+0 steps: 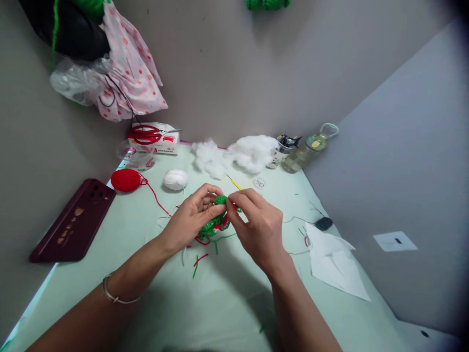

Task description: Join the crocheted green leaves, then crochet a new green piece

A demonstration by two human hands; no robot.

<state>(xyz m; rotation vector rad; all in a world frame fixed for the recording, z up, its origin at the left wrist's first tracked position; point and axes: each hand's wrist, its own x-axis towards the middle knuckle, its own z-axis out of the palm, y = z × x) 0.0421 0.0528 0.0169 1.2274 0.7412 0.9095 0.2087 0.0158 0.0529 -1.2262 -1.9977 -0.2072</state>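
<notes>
Head view shows two hands meeting over the middle of the pale green desk (227,303). Left hand (190,220) and right hand (256,227) both have fingers pressed together, pinching one green crochet piece (216,221) between them, just above the desk. Far left lie one red yarn ball (125,180), one white yarn ball (175,179) and one pair of red scissors (146,133) on a box. Two stuffing tufts (238,155) sit far centre, one bottle (306,152) far right, one dark phone (75,221) left.
</notes>
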